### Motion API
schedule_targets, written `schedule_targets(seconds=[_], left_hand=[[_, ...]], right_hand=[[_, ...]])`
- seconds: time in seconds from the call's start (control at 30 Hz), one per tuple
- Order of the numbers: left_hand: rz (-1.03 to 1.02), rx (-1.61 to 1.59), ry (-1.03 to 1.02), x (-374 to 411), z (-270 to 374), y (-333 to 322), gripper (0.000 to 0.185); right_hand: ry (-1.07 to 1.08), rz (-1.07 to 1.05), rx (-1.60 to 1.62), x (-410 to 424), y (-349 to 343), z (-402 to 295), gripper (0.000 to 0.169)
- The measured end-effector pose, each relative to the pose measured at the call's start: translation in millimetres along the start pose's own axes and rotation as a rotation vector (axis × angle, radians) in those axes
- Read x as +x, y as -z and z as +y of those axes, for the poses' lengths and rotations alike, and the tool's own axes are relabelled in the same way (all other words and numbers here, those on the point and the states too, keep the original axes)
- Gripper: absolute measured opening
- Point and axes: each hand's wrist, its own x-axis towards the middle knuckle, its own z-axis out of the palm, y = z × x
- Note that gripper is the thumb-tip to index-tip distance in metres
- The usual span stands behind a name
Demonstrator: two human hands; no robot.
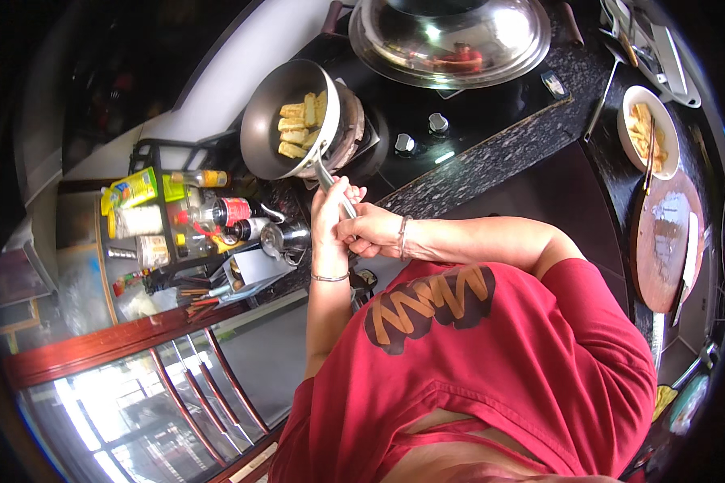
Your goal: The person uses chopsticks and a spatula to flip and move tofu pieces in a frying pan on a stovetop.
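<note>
A deep frying pan (260,130) with a pale outer side is raised and tilted above the left burner (351,130). Several golden fried pieces of food (302,124), perhaps tofu, lie together inside it. My left hand (332,208) is wrapped around the metal handle (327,181) close to the pan. Lower down, the fingers of my right hand (368,230) close on the handle's end, right against my left hand. Each wrist wears a bracelet.
A wok with a domed steel lid (453,42) occupies the other burner. Sauce bottles (232,211) crowd a rack at left. On the right counter are a bowl of similar fried pieces (640,136) with chopsticks (649,157), a ladle (604,90), and a cutting board (658,241) with a knife (690,253).
</note>
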Motion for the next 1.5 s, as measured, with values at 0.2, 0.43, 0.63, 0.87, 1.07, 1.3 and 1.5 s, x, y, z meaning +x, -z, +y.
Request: schedule_targets(seconds=[0.2,0.43,0.63,0.87,1.07,1.3,1.5], left_hand=[[-0.008,-0.014,-0.039,8.4,-1.6,-2.0,0.012],[0.016,-0.046,-0.073,3.0,-14.0,-10.5,0.012],[0.023,-0.037,-0.07,1.1,-30.3,-15.8,0.01],[0.076,-0.087,-0.028,2.7,-41.3,-11.2,0.015],[0.142,0.235,-0.14,-17.4,-25.9,-4.2,0.031],[-0.17,0.326,-0.875,-131.9,98.6,-62.3,0.018],[-0.488,-0.201,-1.222,-204.6,128.3,-97.3,0.021]], right_hand=[[0.025,-0.025,-0.048,1.7,9.0,-8.6,0.013],[-0.004,-0.062,-0.099,-13.4,20.3,-9.0,0.013],[-0.04,-0.028,-0.057,-20.8,31.9,-4.0,0.012],[-0.037,0.025,-0.089,-21.0,35.1,1.9,0.01],[-0.048,0.057,-0.078,-22.8,31.2,0.4,0.013],[0.075,0.168,-0.059,-25.8,19.7,-3.8,0.021],[0.096,0.194,-0.037,-22.8,16.3,4.6,0.023]])
